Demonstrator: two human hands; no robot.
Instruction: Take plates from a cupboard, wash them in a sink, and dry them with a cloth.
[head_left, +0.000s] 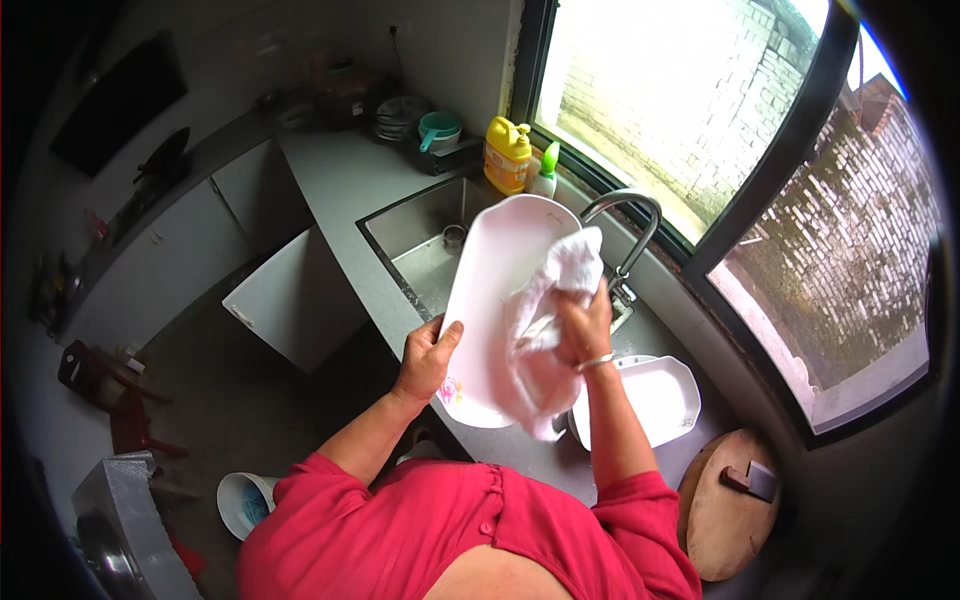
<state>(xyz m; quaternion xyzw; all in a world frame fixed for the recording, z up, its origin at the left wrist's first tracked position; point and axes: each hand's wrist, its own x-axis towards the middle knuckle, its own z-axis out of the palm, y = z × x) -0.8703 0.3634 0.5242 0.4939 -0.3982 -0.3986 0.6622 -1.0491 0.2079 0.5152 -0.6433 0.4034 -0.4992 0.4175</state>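
A large white oval-ended tray (487, 300) with a pink flower print is held up over the sink's front edge and the counter. My left hand (427, 358) grips its left rim, thumb on the inner face. In my right hand (585, 322) is a white cloth (551, 352), bunched and pressed to the right part of the tray; its lower end hangs loose and blurred. The cloth hides much of the tray's right side. Behind the tray lies the steel sink (420, 262), partly covered by it, with a drain strainer (453, 236) showing.
A curved faucet (637, 202) stands right of the tray. Smaller white trays (660, 397) lie on the counter by my right forearm. A cleaver (757, 480) rests on a round wooden chopping board (720, 525). Behind the sink are a yellow detergent jug (507, 161) and a green-topped bottle (547, 172). A cabinet door (292, 300) hangs ajar.
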